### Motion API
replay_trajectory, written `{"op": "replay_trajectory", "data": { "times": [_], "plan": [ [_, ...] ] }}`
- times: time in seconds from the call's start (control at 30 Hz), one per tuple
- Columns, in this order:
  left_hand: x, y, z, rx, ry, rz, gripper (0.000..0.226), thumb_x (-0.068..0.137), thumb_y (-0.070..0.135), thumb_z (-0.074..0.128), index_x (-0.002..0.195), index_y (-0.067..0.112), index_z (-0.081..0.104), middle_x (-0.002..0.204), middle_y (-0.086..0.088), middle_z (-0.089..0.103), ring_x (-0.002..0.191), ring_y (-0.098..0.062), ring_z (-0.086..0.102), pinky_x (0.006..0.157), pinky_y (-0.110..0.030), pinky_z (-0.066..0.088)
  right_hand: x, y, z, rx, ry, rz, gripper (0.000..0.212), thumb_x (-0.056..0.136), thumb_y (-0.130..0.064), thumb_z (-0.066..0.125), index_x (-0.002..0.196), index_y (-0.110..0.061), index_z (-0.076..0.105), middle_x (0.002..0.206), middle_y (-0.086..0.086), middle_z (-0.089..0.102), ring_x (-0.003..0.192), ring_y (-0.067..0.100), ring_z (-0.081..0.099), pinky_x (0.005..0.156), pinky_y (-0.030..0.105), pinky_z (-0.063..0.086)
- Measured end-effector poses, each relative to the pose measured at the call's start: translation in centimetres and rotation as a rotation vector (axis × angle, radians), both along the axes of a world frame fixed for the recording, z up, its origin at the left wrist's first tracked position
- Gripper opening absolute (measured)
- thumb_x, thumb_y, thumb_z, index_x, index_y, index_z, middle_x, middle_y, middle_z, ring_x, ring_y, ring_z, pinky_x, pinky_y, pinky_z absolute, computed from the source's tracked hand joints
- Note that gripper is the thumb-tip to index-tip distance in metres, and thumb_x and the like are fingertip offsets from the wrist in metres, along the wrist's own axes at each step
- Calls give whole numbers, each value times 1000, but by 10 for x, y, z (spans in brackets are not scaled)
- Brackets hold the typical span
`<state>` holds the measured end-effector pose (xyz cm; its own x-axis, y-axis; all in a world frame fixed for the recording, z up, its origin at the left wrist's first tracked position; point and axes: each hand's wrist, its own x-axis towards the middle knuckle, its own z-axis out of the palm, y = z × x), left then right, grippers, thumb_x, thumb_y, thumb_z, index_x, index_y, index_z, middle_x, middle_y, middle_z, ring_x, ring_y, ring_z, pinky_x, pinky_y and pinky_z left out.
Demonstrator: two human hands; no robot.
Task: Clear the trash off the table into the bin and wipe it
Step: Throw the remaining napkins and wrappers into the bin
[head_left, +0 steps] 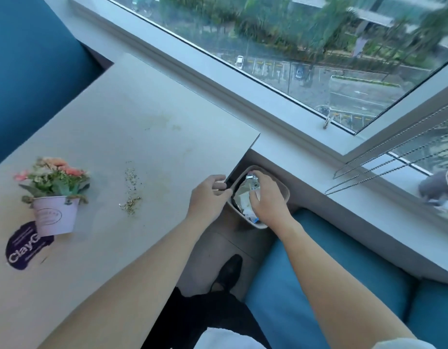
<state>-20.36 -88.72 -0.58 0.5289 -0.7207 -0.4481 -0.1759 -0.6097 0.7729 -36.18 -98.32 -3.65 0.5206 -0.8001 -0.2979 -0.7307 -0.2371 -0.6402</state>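
Observation:
A pale table (122,117) carries a scatter of crumbs (132,195) near its middle and faint stains further back. Below its right edge stands a small beige bin (286,191) holding wrappers (245,200) and foil. My left hand (209,197) rests at the table's edge beside the bin's rim, fingers curled; whether it grips anything I cannot tell. My right hand (265,200) is over the bin's mouth, fingers bent down around crumpled wrappers.
A pink pot of artificial flowers (54,212) stands at the table's left, partly on a purple round sticker (21,250). Blue bench cushions (318,273) lie right of the bin. A white window sill (318,177) with bead cords runs behind. My shoe (230,270) is under the table.

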Motion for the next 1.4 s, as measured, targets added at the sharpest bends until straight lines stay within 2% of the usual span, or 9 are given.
{"op": "replay_trajectory", "data": {
  "times": [0.13, 0.27, 0.57, 0.67, 0.8, 0.9, 1.0, 1.2, 1.4],
  "plan": [
    [30, 62, 28, -89, -59, 72, 40, 93, 29, 71, 133, 27, 64, 114, 12, 69, 100, 2, 65, 73, 0, 43, 33, 53, 35, -40, -78, -11, 55, 101, -22, 53, 154, -21, 38, 146, -7, 49, 140, 11, 39, 110, 18, 23],
    [66, 136, 50, -190, -142, 165, 42, 93, 26, 73, 134, 23, 64, 120, 8, 68, 106, -4, 63, 79, 1, 44, 74, 123, 64, -114, -185, 63, 56, 101, -22, 55, 154, -20, 35, 148, 2, 49, 139, 18, 41, 117, 36, 34],
    [142, 351, 92, -313, -239, 384, 39, 91, 23, 78, 127, 24, 64, 120, 9, 66, 107, -4, 63, 85, -17, 54, 175, 315, 116, -229, -323, 290, 63, 102, -27, 56, 158, -21, 27, 158, -1, 37, 145, 17, 31, 119, 32, 28],
    [160, 415, 100, -297, -285, 445, 39, 90, 21, 78, 125, 29, 63, 119, 11, 66, 105, -3, 63, 80, -8, 50, 201, 365, 126, -255, -337, 367, 64, 101, -27, 57, 158, -19, 27, 158, 2, 37, 145, 21, 31, 119, 31, 26],
    [179, 482, 102, -268, -319, 528, 47, 91, 23, 78, 134, 23, 61, 123, 8, 63, 106, -4, 62, 82, -13, 51, 228, 416, 138, -255, -338, 452, 66, 101, -27, 59, 158, -19, 28, 157, 4, 39, 140, 22, 34, 112, 28, 27],
    [187, 518, 102, -263, -339, 612, 48, 91, 25, 77, 136, 24, 60, 124, 8, 63, 104, -2, 61, 79, -7, 46, 245, 442, 143, -250, -362, 512, 64, 99, -25, 62, 155, -18, 32, 152, 5, 46, 137, 23, 39, 113, 35, 35],
    [192, 543, 100, -271, -319, 702, 47, 91, 26, 78, 135, 26, 60, 125, 9, 64, 106, 0, 62, 88, -19, 53, 263, 460, 146, -237, -382, 567, 63, 97, -24, 64, 153, -19, 35, 149, 4, 47, 135, 23, 43, 111, 39, 41],
    [201, 574, 102, -284, -296, 853, 47, 90, 23, 78, 134, 23, 61, 126, 6, 63, 108, 2, 60, 89, -20, 52, 299, 482, 152, -204, -368, 691, 64, 99, -26, 62, 155, -18, 33, 155, 3, 42, 142, 24, 37, 117, 43, 37],
    [208, 596, 117, -285, -281, 966, 49, 91, 24, 77, 137, 24, 60, 127, 10, 63, 109, 3, 60, 79, -9, 44, 323, 490, 162, -201, -369, 799, 64, 101, -28, 60, 156, -20, 30, 159, 1, 38, 147, 24, 33, 120, 43, 33]
  ]
}}
